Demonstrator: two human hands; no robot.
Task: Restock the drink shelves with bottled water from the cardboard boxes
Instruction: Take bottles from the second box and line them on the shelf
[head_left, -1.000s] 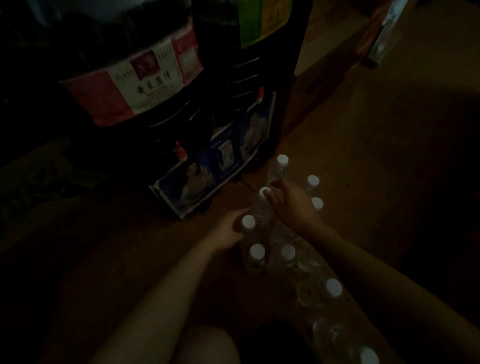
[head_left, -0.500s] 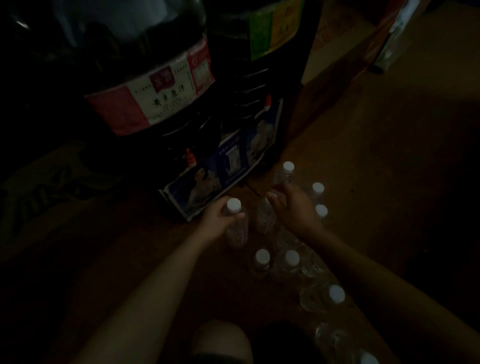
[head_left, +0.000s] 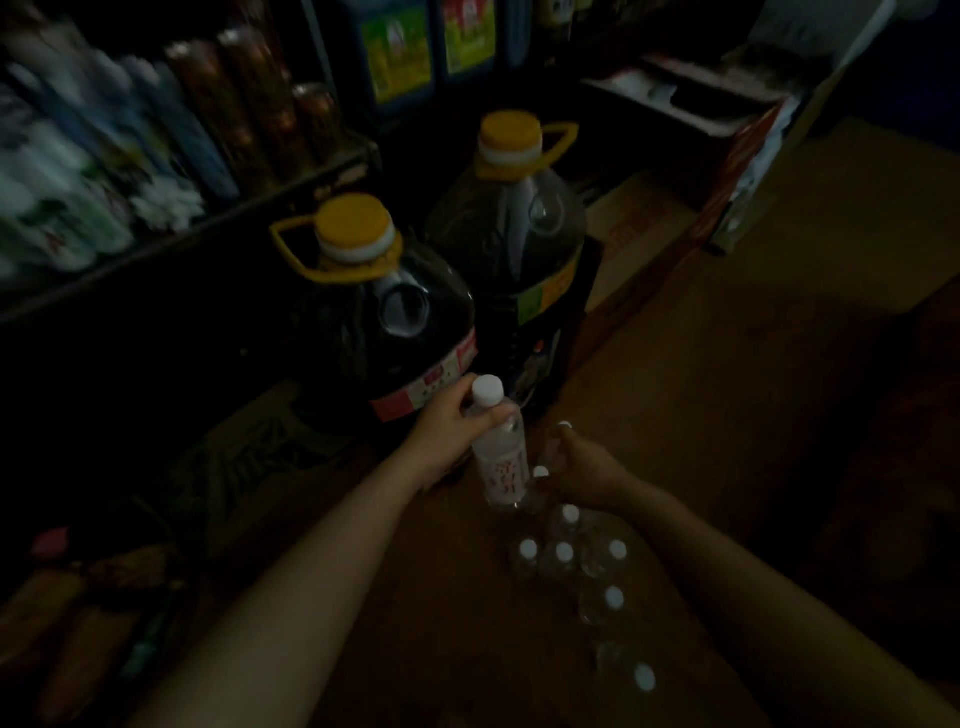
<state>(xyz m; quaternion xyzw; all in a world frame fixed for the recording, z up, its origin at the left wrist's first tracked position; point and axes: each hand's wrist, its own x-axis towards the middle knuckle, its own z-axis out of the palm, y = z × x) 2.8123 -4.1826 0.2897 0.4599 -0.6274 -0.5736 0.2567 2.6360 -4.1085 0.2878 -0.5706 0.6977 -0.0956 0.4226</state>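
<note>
The scene is very dim. My left hand (head_left: 451, 427) grips a clear water bottle (head_left: 500, 462) with a white cap by its neck and holds it upright above the floor. My right hand (head_left: 581, 466) is curled round the top of a second water bottle (head_left: 540, 480) just right of the lifted one; its cap shows between my fingers. Several more white-capped water bottles (head_left: 564, 555) stand in a loose row on the brown floor below my hands. A drink shelf (head_left: 171, 156) with several bottles runs along the upper left.
Two big dark jugs with yellow caps, one (head_left: 384, 322) left and one (head_left: 511, 228) behind it, stand on the floor just beyond my hands. A cardboard box (head_left: 639, 234) lies behind them, and an open carton (head_left: 748, 135) at the upper right. Bare brown floor (head_left: 753, 415) spreads to the right.
My left hand has lifted its bottle out of the group and raised it. The view has tilted up, so the jug tops and the shelf now show. My right hand stays on its bottle.
</note>
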